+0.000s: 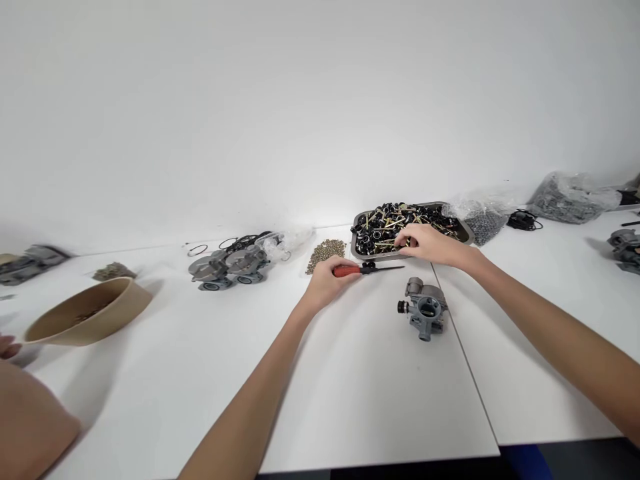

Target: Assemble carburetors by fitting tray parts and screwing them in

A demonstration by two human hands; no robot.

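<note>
My left hand (pixel 327 283) is closed around the red handle of a screwdriver (pixel 347 271), whose dark shaft points right along the front of a metal tray (pixel 356 251). Small black caps and brass-coloured screws (pixel 383 233) fill that tray. Over its front edge, my right hand (pixel 423 243) reaches in with fingers bent and pinched together; what they hold is too small to make out. A grey carburetor (pixel 427 311) with a black knob on its left side stands on the white table, nearer to me than both hands.
Left of the tray lies a pile of small brass parts (pixel 325 253). Two more carburetors (pixel 227 268) sit farther left. Another person's hand (pixel 7 347) is beside a tan container (pixel 117 313). Plastic bags of parts (pixel 573 197) line the wall at right.
</note>
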